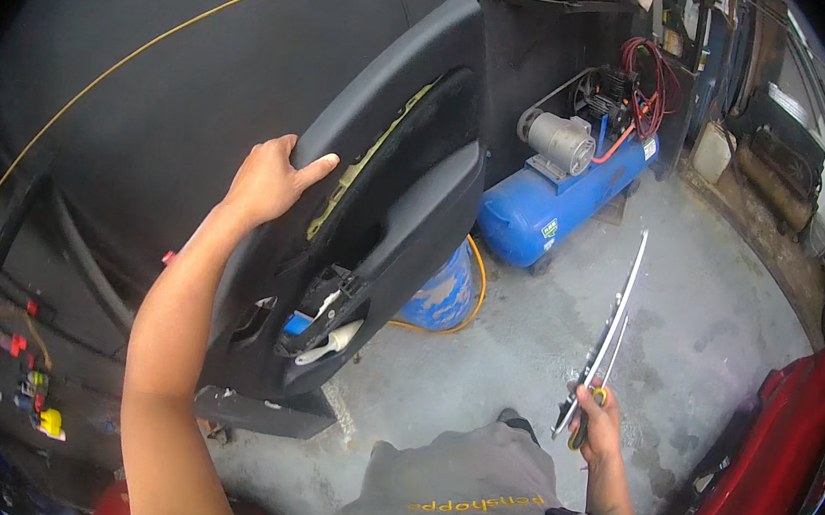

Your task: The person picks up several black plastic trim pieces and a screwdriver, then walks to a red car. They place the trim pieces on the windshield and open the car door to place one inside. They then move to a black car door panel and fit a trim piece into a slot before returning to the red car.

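My left hand (pixel 270 182) is closed over the upper left edge of a black car door panel (pixel 429 194), thumb on its face and fingers partly hidden behind. The panel stands upright and tilted. A pale yellow strip of residue (pixel 367 167) runs along its recess. Lower down, a white elongated object (pixel 330 342) and a small blue piece (pixel 298 323) sit in its pocket area. Low at the right, my right hand (pixel 601 428) grips a long, thin, curved silver trim strip (pixel 616 314) pointing up, together with a yellow-and-black-handled tool that looks like scissors (pixel 578 436).
Behind the panel stand a blue air compressor (pixel 539 205) with a red hose (pixel 664 88) and a blue drum (pixel 441 296) ringed by a yellow hose. Red bodywork (pixel 762 475) borders the lower right. Hand tools (pixel 36 394) hang or lie at the lower left.
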Available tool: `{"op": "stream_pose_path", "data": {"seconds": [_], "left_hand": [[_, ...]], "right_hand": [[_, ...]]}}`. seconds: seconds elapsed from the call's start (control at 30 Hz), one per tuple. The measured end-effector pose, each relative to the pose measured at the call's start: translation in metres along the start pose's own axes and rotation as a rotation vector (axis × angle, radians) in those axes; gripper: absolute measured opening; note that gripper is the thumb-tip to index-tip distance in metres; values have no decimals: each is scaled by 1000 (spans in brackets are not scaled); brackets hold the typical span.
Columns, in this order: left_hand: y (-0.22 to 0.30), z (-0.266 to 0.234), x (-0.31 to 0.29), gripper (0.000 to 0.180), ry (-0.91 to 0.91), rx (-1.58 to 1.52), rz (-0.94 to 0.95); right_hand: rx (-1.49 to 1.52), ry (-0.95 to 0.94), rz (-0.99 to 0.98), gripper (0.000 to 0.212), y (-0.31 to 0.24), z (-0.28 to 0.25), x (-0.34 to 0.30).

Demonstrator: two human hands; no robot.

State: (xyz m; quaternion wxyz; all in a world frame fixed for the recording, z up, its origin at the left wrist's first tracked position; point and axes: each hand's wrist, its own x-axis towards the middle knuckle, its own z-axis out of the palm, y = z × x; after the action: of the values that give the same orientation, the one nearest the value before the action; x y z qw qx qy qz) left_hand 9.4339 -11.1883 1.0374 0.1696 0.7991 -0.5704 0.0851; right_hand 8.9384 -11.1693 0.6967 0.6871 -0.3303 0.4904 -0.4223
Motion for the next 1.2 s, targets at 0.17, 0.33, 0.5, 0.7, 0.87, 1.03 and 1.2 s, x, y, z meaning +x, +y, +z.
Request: {"op": "stream_pose_path", "data": {"seconds": [0.17,0.33,0.5,0.7,0.87,1.03,1.2], "left_hand": [[-24,38,140,66,-51,10,169],[-26,97,292,76,-175,0,259],[-47,171,415,87,-204,-72,389],[-73,239,493,104,-318,-58,281],[-76,264,528,106,-255,-36,184],[-131,288,551,96,-136,-92,45],[-162,310,553,66,36,-91,79]], "right_hand": [[-76,-94,-71,43,-68,72,119],[45,-102,-11,34,-89,140,190],[268,-93,17,26,-81,223,243],[372,-146,-20,29,-87,315,271],[302,-130,-42,36,-101,325,319],[322,-165,35,41,-131,349,418],[301,-215,20,45,-161,387,500]]}}
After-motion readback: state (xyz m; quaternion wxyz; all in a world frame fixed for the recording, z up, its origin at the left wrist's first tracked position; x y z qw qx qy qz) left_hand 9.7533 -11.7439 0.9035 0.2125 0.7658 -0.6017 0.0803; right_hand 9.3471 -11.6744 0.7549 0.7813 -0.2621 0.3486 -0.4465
